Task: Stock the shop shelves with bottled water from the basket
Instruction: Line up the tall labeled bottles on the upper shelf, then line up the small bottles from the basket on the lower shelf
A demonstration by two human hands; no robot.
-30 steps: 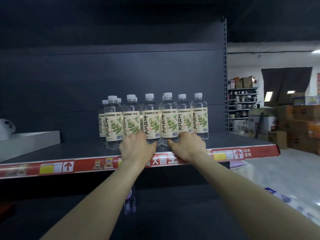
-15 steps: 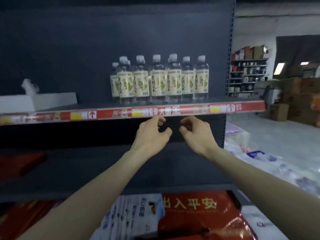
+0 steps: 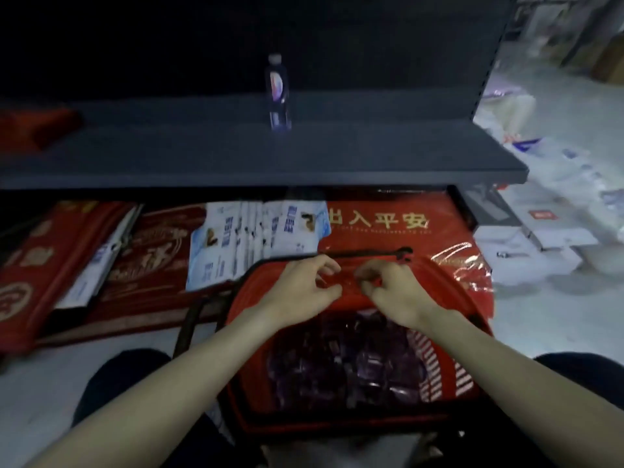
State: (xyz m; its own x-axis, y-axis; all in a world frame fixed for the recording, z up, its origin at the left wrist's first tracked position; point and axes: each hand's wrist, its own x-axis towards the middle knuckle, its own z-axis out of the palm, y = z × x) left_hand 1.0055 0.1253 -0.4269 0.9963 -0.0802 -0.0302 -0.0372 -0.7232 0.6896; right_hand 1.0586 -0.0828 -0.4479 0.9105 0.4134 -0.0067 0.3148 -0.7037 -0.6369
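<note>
Change of station: a second ago both hands rested at the row of green-labelled bottles on the upper shelf; half a second ago they were drawing back below its edge; now they are low, over the basket on the floor.

Left hand: above the basket's far rim, fingers loosely curled, holding nothing.

Right hand: just beside the left, not touching it, fingers likewise loosely curled and empty.

Stock: dark, purple-labelled bottles lying heaped in the basket under both wrists; count not legible.

Already placed: single bottle, upright, alone toward the back of the lower shelf.

Adjacent: basket handle folded back beyond the hands; red mat and white packets below the shelf.

Assessment: the upper row appears finished with and a fresh pick is starting. The lower shelf, bearing one bottle, is the likely destination.
</note>
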